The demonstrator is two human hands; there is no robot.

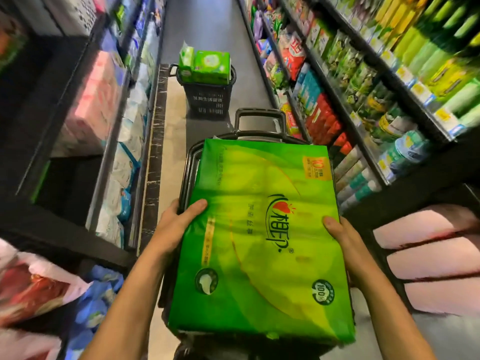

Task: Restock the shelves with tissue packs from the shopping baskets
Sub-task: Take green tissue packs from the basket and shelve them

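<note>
Both hands gripping a big green tissue pack (262, 229) by its side edges: left hand (176, 224) with thumb curling on top, right hand (342, 237) likewise. Pack is sitting flat over the near black shopping basket (192, 162). Far basket (207, 97) up the aisle is holding more green packs (207, 66).

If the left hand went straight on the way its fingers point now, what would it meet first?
The left hand holds the green pack, fingers pointing right across its top. Straight on lies only more of that pack; probably then the right hand.
</note>
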